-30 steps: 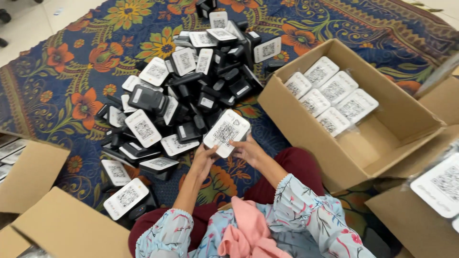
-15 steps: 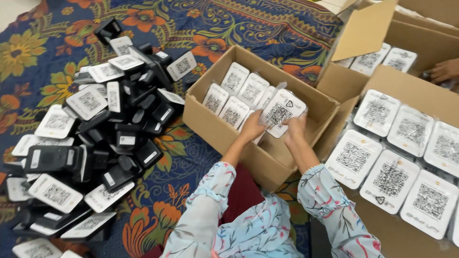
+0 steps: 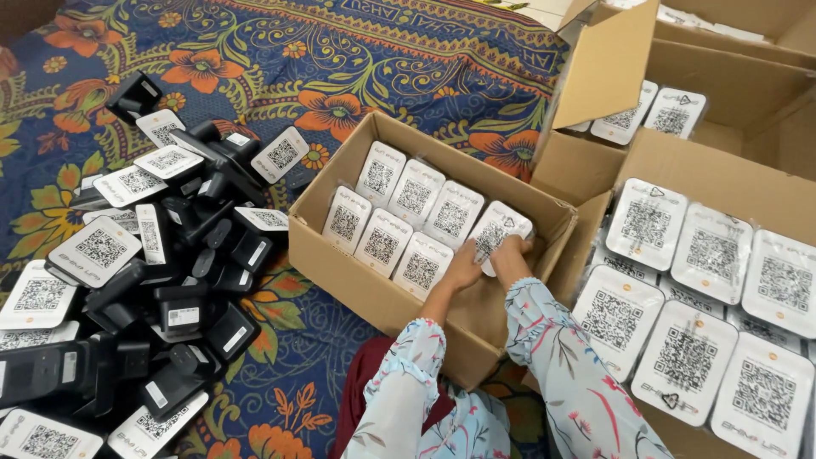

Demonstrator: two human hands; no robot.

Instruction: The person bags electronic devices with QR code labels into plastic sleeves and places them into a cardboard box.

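Both my hands are down inside an open cardboard box [image 3: 357, 268] in front of me. My left hand [image 3: 463, 268] and my right hand [image 3: 512, 255] together grip one white square-faced device [image 3: 497, 231] with a printed code, set beside several like devices [image 3: 399, 217] laid in rows on the box floor. The device sits at the right end of the rows, near the box's right wall. My sleeves are light blue with a floral print.
A big heap of black-and-white devices [image 3: 161, 246] lies on the flowered blue cloth [image 3: 340, 76] at left. More open cardboard boxes [image 3: 731, 183] at right hold rows of the same white devices [image 3: 705, 314]. A raised box flap [image 3: 608, 64] stands behind.
My hands carried the white device from the heap on the left across to the box and lowered it onto the box floor beside the rows. My view swung right.
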